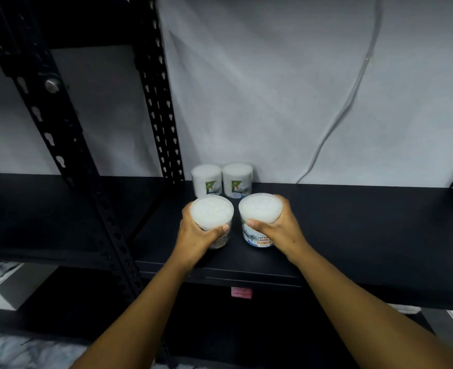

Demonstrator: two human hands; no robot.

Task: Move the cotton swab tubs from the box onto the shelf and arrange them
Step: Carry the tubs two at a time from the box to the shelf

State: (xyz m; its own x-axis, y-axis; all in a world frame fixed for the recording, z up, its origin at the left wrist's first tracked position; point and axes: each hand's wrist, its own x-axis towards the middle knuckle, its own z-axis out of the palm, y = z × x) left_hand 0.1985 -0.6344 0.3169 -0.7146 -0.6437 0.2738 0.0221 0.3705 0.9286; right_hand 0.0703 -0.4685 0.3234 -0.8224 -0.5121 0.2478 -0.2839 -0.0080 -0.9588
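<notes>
Black shelf (353, 235) is carrying two tubs by the wall (221, 181); your left hand (196, 238) and right hand (278, 227) are each gripping another tub (212, 214) in front. Pushing back too hard is risking toppling that rear pair.

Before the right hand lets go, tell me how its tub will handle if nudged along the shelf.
The tub in the right hand looks rigid, since its wall keeps shape under the fingers. Being squat and apparently full of swabs, it is probably light and should slide on the shelf rather than tip.
</notes>
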